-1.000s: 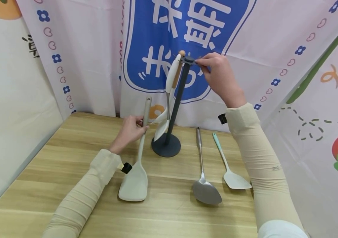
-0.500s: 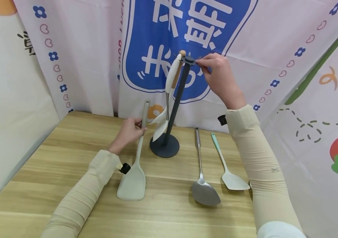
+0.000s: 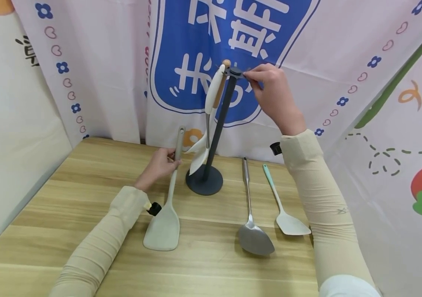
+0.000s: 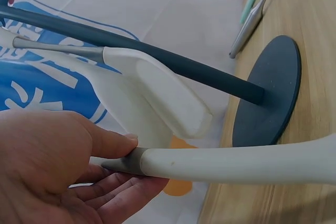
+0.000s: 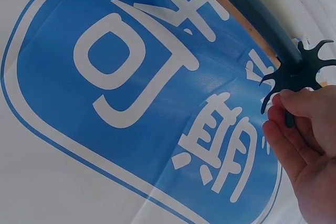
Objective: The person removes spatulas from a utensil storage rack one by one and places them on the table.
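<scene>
My left hand (image 3: 157,168) pinches the handle of a pale grey-green spatula (image 3: 161,231) between thumb and fingers. Its broad blade points toward me at the table's left, and the handle is raised at the far end. In the left wrist view the thumb (image 4: 116,142) lies at the dark collar of the handle. My right hand (image 3: 274,93) pinches one hook of the dark utensil stand's top (image 5: 294,74). On the stand's (image 3: 220,123) left side hang a white-handled utensil (image 3: 214,90) and a wooden-handled one (image 3: 219,97), their pale heads overlapping.
Right of the stand's round base (image 3: 211,185), a steel wok spatula (image 3: 256,240) and a white spatula with a mint handle (image 3: 292,225) lie on the wooden table (image 3: 203,264). A printed curtain (image 3: 114,82) hangs close behind the table.
My left hand and the spatula's handle have sunk slightly and shifted a little left. My right hand keeps its hold on the stand's top. The head view has shifted slightly.
</scene>
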A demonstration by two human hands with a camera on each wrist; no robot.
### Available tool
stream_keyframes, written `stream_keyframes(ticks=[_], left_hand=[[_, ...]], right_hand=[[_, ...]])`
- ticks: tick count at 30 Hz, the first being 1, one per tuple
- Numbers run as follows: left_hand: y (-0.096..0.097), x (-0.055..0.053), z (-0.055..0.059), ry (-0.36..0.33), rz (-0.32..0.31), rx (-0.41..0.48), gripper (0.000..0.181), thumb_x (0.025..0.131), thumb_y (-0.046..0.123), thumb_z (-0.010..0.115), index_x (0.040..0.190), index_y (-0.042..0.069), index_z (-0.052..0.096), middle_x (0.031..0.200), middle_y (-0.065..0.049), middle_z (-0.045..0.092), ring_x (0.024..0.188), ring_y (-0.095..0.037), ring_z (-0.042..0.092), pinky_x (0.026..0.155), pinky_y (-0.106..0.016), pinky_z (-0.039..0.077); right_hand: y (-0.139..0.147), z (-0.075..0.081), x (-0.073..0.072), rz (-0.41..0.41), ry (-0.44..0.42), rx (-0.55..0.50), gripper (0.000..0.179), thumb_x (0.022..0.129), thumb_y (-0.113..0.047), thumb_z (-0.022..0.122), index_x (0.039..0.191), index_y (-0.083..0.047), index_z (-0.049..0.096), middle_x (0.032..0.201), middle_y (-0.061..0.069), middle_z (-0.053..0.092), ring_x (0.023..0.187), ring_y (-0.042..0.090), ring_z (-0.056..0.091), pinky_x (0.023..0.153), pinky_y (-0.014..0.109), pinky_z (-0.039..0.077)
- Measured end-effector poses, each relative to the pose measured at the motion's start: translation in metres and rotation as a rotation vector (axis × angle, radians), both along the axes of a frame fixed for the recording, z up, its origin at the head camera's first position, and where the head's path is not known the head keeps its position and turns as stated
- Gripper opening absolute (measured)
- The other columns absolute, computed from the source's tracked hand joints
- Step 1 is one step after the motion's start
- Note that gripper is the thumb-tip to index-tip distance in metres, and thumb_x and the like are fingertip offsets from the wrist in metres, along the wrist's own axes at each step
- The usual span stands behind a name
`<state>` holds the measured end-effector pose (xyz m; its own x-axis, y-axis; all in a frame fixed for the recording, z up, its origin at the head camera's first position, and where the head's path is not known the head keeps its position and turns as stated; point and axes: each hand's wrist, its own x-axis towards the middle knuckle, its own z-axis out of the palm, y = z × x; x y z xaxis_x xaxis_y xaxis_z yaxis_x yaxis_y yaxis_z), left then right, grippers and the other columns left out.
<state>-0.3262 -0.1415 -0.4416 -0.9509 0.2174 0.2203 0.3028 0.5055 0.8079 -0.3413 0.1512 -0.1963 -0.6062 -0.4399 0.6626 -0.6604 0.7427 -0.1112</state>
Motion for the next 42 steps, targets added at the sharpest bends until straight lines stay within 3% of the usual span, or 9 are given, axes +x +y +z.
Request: stream_keyframes(ticks=[8, 15, 26, 35, 42], left_hand=[[-0.003, -0.004, -0.006, 0.012, -0.002, -0.002, 0.020, 0.091, 0.000, 0.069, 0.108, -0.011, 0.066, 0.099, -0.026, 0.070, 0.083, -0.033, 0.071, 0.070, -0.035, 0.060], [-0.005, -0.007, -0.009, -0.001, -0.002, 0.001, 0.028, 0.088, -0.004, 0.068, 0.114, -0.012, 0.067, 0.097, -0.026, 0.070, 0.078, -0.030, 0.071, 0.068, -0.032, 0.060], [-0.006, -0.008, -0.015, 0.011, -0.021, -0.008, 0.018, 0.085, -0.009, 0.068, 0.104, -0.011, 0.068, 0.093, -0.025, 0.069, 0.083, -0.034, 0.070, 0.074, -0.038, 0.061], [-0.006, -0.011, -0.020, -0.067, 0.003, 0.002, 0.026, 0.089, -0.004, 0.069, 0.114, -0.012, 0.068, 0.101, -0.026, 0.070, 0.090, -0.035, 0.072, 0.075, -0.036, 0.062], [-0.011, -0.013, -0.028, -0.089, -0.002, 0.003, 0.033, 0.091, -0.002, 0.069, 0.121, -0.015, 0.064, 0.104, -0.028, 0.071, 0.091, -0.035, 0.073, 0.075, -0.035, 0.062]], right_hand=[[-0.001, 0.000, 0.001, -0.006, -0.007, -0.007, 0.023, 0.099, -0.002, 0.062, 0.119, 0.004, 0.073, 0.113, 0.020, 0.072, 0.103, 0.031, 0.063, 0.086, 0.038, 0.056], [-0.002, -0.001, 0.001, -0.003, -0.006, -0.011, 0.024, 0.099, -0.001, 0.062, 0.119, 0.004, 0.073, 0.113, 0.020, 0.072, 0.103, 0.031, 0.063, 0.086, 0.039, 0.057], [-0.002, -0.002, 0.002, -0.008, -0.003, -0.009, 0.024, 0.100, -0.002, 0.061, 0.120, 0.003, 0.073, 0.114, 0.019, 0.072, 0.105, 0.031, 0.064, 0.089, 0.038, 0.056], [-0.002, -0.003, 0.001, 0.002, 0.030, -0.017, 0.023, 0.100, -0.002, 0.061, 0.119, 0.003, 0.073, 0.112, 0.019, 0.073, 0.105, 0.031, 0.066, 0.090, 0.038, 0.057], [-0.003, -0.003, 0.000, 0.005, 0.032, -0.028, 0.023, 0.100, -0.002, 0.061, 0.118, 0.003, 0.074, 0.112, 0.019, 0.073, 0.105, 0.031, 0.065, 0.091, 0.038, 0.056]])
